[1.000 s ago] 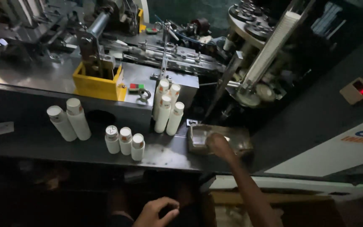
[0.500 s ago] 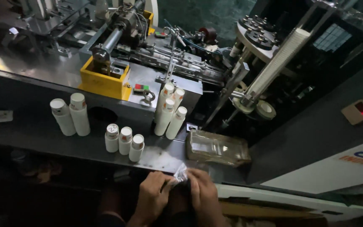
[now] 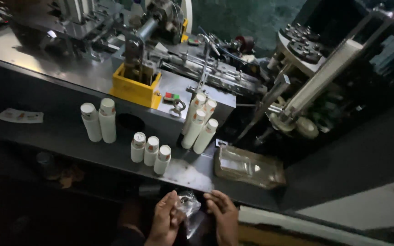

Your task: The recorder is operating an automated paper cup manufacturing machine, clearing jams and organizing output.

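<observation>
I pinch a crinkled clear plastic bag between both hands at the bottom centre of the frame: my left hand closes on its left edge, my right hand on its right, fingers curled in. The film is thin, glossy and wrinkled.

Just above my hands runs a dark, flat shelf. On it stand smooth white paper cup stacks, cylindrical with printed rims: three short ones side by side at centre, two taller ones to their left, and four leaning ones to the upper right. One shiny, crumpled plastic pack lies to the right of centre. One square yellow box sits higher up, on the grey metal machine.
</observation>
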